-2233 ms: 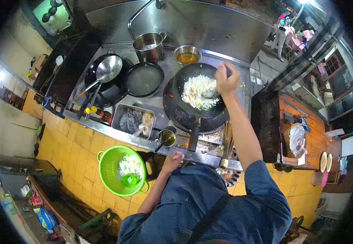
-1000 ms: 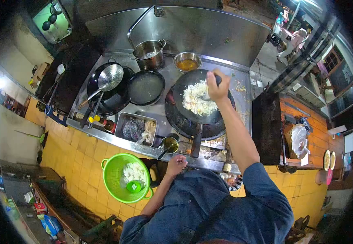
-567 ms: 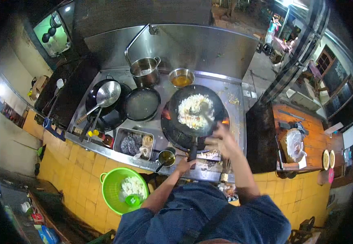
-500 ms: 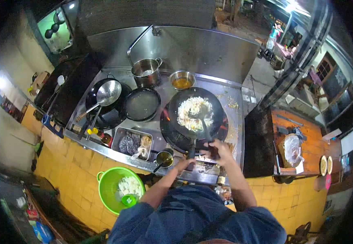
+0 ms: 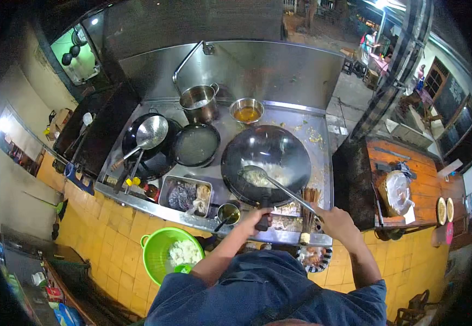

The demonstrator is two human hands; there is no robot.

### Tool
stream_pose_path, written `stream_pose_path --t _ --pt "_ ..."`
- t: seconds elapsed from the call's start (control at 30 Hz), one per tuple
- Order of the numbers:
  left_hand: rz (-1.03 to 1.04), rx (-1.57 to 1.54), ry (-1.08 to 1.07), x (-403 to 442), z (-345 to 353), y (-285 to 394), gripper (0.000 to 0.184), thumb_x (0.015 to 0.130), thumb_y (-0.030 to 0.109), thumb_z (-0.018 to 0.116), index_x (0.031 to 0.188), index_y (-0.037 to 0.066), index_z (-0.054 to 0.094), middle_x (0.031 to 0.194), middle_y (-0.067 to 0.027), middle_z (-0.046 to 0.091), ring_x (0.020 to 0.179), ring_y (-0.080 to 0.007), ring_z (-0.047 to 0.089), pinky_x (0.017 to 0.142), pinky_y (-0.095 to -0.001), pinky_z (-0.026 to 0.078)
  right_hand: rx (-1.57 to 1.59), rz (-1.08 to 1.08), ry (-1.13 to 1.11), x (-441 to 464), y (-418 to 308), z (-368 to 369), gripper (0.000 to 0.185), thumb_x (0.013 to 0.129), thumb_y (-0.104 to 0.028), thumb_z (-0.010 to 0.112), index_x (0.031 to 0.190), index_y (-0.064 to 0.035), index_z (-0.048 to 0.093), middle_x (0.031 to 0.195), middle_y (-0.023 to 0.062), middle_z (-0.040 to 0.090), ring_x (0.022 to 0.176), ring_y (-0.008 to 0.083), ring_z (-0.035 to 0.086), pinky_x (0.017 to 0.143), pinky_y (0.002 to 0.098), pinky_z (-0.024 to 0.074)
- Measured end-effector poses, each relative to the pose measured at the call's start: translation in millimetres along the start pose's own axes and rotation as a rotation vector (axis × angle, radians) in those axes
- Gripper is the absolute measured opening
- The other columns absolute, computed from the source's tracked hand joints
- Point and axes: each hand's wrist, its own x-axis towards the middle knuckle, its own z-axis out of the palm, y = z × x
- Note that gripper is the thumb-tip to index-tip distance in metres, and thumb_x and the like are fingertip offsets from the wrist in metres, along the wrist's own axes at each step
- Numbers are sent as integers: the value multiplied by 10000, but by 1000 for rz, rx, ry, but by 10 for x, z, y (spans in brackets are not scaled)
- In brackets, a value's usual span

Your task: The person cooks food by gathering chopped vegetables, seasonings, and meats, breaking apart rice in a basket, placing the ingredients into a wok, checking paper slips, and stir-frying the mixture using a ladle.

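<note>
My left hand (image 5: 261, 217) is wrapped round the dark handle of a large black wok (image 5: 295, 152) on the burner. Chopped white food (image 5: 271, 173) lies low in the wok, near the handle side, with faint steam over it. In my right hand (image 5: 331, 220) is the end of a long metal ladle (image 5: 287, 191); its bowl rests over the food. A small pot of green-yellow liquid (image 5: 229, 213) stands left of my left hand. Below it to the left, a green basket (image 5: 157, 251) holds white pieces and a green scoop.
Left of the wok are a flat black pan (image 5: 197, 145), a second wok with a strainer (image 5: 151, 132) and a metal tray (image 5: 186, 196). Behind stand a steel pot (image 5: 199, 103) and a bowl of orange liquid (image 5: 247, 111). A wooden table (image 5: 423, 187) is at right; people are outside, far right.
My left hand went from beside the counter's edge to the wok handle. My right hand moved down from over the wok and right along the ladle. The food shifted toward the handle side.
</note>
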Motion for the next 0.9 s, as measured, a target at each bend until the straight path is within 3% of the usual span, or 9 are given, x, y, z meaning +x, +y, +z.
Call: stream_pose_path --t 0.03,0.1,0.2,0.33,0.43,0.53,0.67,0.77,0.9 --pt "35 167 22 184 -265 -172 113 869 142 524 781 71 525 695 -15 528 556 -121 500 521 -279 441 7 9 11 -25 -38 13 540 797 -85 454 1318 -215 391 664 175 580 630 350 615 548 423 505" --pt "-78 216 362 -634 725 -202 113 878 152 491 829 59 532 693 -39 558 577 -141 541 522 -290 455 28 43 21 18 -100 108 502 834 -79 411 1319 -209 389 677 159 586 609 347 605 548 424 503" --pt "-125 84 -22 -678 523 -525 122 818 125 583 847 14 540 692 -78 570 583 -174 573 547 -325 491 36 74 84 58 -122 380 473 845 -88 409 1308 -184 403 702 150 599 609 321 610 556 421 503" --pt "-62 202 154 -304 363 -80 188 816 203 611 722 55 544 578 -53 537 493 -154 532 483 -290 466 56 44 0 -39 -69 479 492 845 -77 416 1326 -178 382 740 152 609 648 306 627 573 416 510" --pt "152 419 183 -69 40 -133 187 817 215 604 709 74 546 615 -17 520 539 -137 528 539 -258 452 3 241 176 177 -47 796 519 810 -81 469 1311 -204 417 799 166 610 720 324 639 600 409 519" --pt "-73 171 31 -424 178 -494 180 847 210 559 743 64 535 611 -46 524 531 -167 536 533 -307 472 79 280 225 262 292 738 647 715 -118 576 1317 -282 403 771 150 599 649 321 620 562 413 512" --pt "-116 139 67 -362 213 -395 180 847 175 545 744 36 496 626 -86 522 547 -186 532 531 -321 466 469 232 338 24 364 397 605 710 -177 622 1286 -233 447 798 207 616 730 362 614 634 426 496" --pt "272 352 115 379 -442 -395 142 844 146 535 781 22 504 624 -71 523 507 -172 534 471 -316 459 678 259 328 309 96 532 529 803 -224 566 1299 -151 398 826 239 605 753 405 599 661 456 472" --pt "353 428 198 696 -667 -295 85 832 89 542 794 32 492 599 -65 513 492 -172 531 458 -313 454 730 273 350 1308 -71 1753 443 881 -279 457 1254 -61 356 831 290 583 770 456 576 679 499 458"
